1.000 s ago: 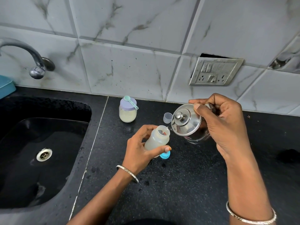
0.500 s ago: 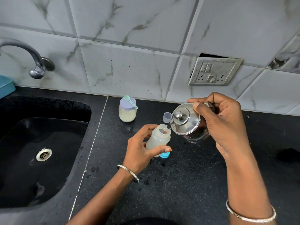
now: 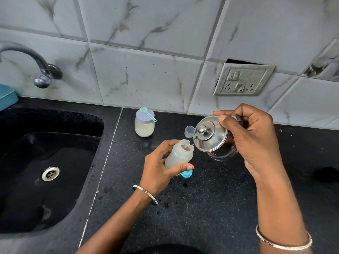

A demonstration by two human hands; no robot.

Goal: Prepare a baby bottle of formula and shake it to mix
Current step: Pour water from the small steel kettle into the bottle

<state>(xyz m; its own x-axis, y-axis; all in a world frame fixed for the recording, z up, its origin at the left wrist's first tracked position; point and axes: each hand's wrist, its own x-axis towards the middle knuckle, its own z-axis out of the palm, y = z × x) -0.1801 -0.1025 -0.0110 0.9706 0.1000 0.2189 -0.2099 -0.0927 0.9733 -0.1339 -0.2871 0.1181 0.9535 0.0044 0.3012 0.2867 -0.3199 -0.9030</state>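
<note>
My left hand [image 3: 160, 169] grips a translucent baby bottle [image 3: 178, 155], uncapped and tilted toward the right, above the black counter [image 3: 201, 208]. My right hand [image 3: 251, 138] holds a small steel kettle [image 3: 211, 137] by its handle, tipped left so its spout touches the bottle's mouth. My thumb presses on the kettle's lid. A blue bottle ring [image 3: 187, 174] lies on the counter just under my left thumb. A clear cap [image 3: 189, 131] stands behind the kettle. A jar of pale formula powder [image 3: 144, 126] with a lilac lid carries a teal scoop [image 3: 148, 114] on top.
A black sink [image 3: 47, 171] with a steel drain fills the left side, under a curved tap [image 3: 39, 70]. A teal container [image 3: 7, 98] sits at the far left edge. A switch and socket plate [image 3: 242, 79] hangs on the marble-tiled wall.
The kettle has tipped a little further and its spout has closed onto the bottle's mouth. Both hands have otherwise stayed in place.
</note>
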